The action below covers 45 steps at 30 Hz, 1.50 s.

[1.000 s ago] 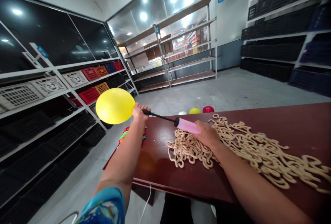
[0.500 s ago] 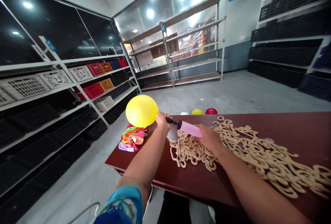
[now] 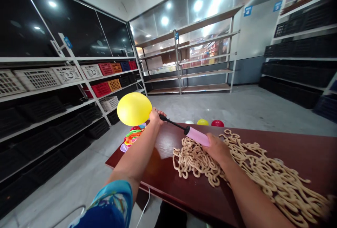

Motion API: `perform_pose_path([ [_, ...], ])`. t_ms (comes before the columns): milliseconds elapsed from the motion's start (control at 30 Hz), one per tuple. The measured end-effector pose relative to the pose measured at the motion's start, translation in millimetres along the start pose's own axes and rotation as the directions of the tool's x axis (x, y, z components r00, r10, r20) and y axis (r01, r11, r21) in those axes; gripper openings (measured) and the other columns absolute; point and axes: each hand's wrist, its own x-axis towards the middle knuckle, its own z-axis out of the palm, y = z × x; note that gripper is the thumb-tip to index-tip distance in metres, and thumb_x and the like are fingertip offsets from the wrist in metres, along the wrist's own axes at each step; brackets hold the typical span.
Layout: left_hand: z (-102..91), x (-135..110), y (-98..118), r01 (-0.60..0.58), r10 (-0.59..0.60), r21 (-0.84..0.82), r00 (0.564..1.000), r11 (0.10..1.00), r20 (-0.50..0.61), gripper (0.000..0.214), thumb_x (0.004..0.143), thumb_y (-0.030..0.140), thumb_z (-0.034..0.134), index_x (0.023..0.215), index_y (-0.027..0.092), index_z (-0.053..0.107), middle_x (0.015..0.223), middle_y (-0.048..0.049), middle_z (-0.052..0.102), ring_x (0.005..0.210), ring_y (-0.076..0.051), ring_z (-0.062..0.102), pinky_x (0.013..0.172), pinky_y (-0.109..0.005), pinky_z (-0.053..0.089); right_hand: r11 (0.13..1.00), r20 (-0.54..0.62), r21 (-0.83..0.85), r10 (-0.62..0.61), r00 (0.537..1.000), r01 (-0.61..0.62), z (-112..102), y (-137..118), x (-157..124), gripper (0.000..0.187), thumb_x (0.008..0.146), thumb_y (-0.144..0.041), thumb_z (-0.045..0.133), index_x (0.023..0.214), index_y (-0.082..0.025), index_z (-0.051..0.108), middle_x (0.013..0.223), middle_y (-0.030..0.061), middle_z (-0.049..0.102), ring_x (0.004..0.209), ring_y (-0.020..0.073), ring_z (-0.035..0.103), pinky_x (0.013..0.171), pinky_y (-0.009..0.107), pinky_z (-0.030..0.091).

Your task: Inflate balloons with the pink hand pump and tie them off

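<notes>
Fingers of the left hand (image 3: 156, 115) are clenched round the neck of the yellow balloon (image 3: 134, 109), which bulges out just to their left, and round the black end of the hand pump (image 3: 198, 136); their exact pinch is hidden. Those of the right hand (image 3: 219, 148) wrap the pink barrel, with the black rod (image 3: 176, 124) exposed between both grips. Good pumping, I judge, wants a firm left pinch so the neck neither slips nor leaks, strokes straight along the rod, and gentler ones as the skin tightens. Under and well rightward of the right fingers, beige cord-like coils (image 3: 196, 159) spread over the brown table (image 3: 160, 170); lower left of the left fingers lie limp coloured balloons (image 3: 132, 136). Beyond both hands, a red balloon (image 3: 217, 123) shows past the table's far edge, shelves (image 3: 205, 88) behind.
</notes>
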Motion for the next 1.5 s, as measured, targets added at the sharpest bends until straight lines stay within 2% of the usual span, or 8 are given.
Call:
perform_pose_path([
  [167, -1.8, 10, 6, -0.083, 0.083, 0.051, 0.997, 0.995, 0.004, 0.028, 0.079, 0.025, 0.046, 0.061, 0.020, 0.026, 0.045, 0.0072, 0.024, 0.035, -0.009, 0.031, 0.041, -0.024, 0.029, 0.998, -0.037, -0.062, 0.023, 0.999, -0.025, 2, 3, 0, 0.030, 0.072, -0.031, 0.060, 0.099, -0.020, 0.052, 0.095, 0.0062, 0.061, 0.087, 0.0208, 0.057, 0.065, 0.027, 0.035],
  [467, -14.2, -15, -83, 0.068, -0.067, 0.017, 0.997, 0.998, -0.045, 0.029, 0.080, 0.028, 0.046, 0.060, 0.021, 0.026, 0.045, 0.0059, 0.025, 0.035, -0.009, 0.030, 0.038, -0.024, 0.028, 0.996, 0.043, -0.084, -0.002, 0.999, 0.005, 2, -2, -4, 0.036, 0.072, -0.035, 0.061, 0.103, -0.020, 0.049, 0.098, 0.0068, 0.061, 0.088, 0.0224, 0.058, 0.067, 0.029, 0.036],
  [600, -8.5, -27, -98, 0.087, -0.087, 0.005, 0.996, 0.996, -0.034, 0.030, 0.079, 0.029, 0.047, 0.060, 0.021, 0.026, 0.045, 0.0058, 0.025, 0.035, -0.008, 0.029, 0.038, -0.024, 0.029, 0.998, 0.058, -0.065, 0.008, 0.998, -0.004, 1, -4, -4, 0.035, 0.073, -0.040, 0.059, 0.100, -0.021, 0.050, 0.097, 0.0062, 0.061, 0.088, 0.0221, 0.059, 0.064, 0.028, 0.035],
  [733, -5.3, -21, -82, 0.091, -0.091, -0.005, 0.996, 0.996, 0.009, 0.031, 0.078, 0.029, 0.050, 0.060, 0.021, 0.025, 0.045, 0.0065, 0.024, 0.035, -0.009, 0.030, 0.039, -0.024, 0.028, 0.998, 0.011, -0.070, -0.008, 1.000, 0.009, -1, -3, -4, 0.031, 0.073, -0.035, 0.059, 0.099, -0.022, 0.050, 0.094, 0.0047, 0.062, 0.087, 0.0207, 0.058, 0.061, 0.027, 0.034],
  [1000, -1.0, 7, 3, -0.039, 0.040, 0.016, 0.999, 0.999, -0.015, 0.029, 0.078, 0.025, 0.047, 0.060, 0.020, 0.025, 0.045, 0.0065, 0.024, 0.035, -0.009, 0.031, 0.040, -0.023, 0.028, 0.996, -0.061, -0.074, -0.050, 0.997, 0.045, 1, 4, -1, 0.026, 0.074, -0.026, 0.054, 0.099, -0.021, 0.050, 0.094, 0.0046, 0.061, 0.089, 0.0207, 0.056, 0.066, 0.028, 0.035],
  [1133, -5.4, 14, 13, -0.074, 0.074, 0.006, 0.997, 0.997, -0.022, 0.028, 0.079, 0.027, 0.048, 0.061, 0.020, 0.027, 0.045, 0.0068, 0.025, 0.035, -0.009, 0.031, 0.040, -0.023, 0.028, 0.994, -0.068, -0.094, -0.054, 0.996, 0.048, 7, 7, 0, 0.027, 0.073, -0.026, 0.056, 0.098, -0.021, 0.050, 0.093, 0.0049, 0.061, 0.089, 0.0226, 0.056, 0.066, 0.029, 0.035],
  [1300, -15.6, 8, -27, -0.004, 0.003, -0.011, 0.999, 1.000, -0.043, 0.028, 0.079, 0.029, 0.048, 0.061, 0.020, 0.028, 0.045, 0.0061, 0.026, 0.035, -0.009, 0.031, 0.039, -0.023, 0.027, 0.992, -0.006, -0.123, -0.030, 1.000, 0.029, 9, 5, -1, 0.027, 0.072, -0.030, 0.059, 0.095, -0.020, 0.050, 0.092, 0.0062, 0.061, 0.087, 0.0231, 0.058, 0.064, 0.029, 0.035],
  [1500, -12.3, -20, -82, 0.100, -0.100, -0.004, 0.995, 0.995, -0.021, 0.030, 0.078, 0.028, 0.049, 0.061, 0.021, 0.026, 0.046, 0.0060, 0.024, 0.036, -0.009, 0.030, 0.038, -0.023, 0.028, 0.996, 0.009, -0.080, -0.041, 0.999, 0.041, 3, -4, -6, 0.032, 0.074, -0.038, 0.058, 0.100, -0.022, 0.050, 0.093, 0.0059, 0.062, 0.086, 0.0224, 0.059, 0.064, 0.029, 0.036],
])
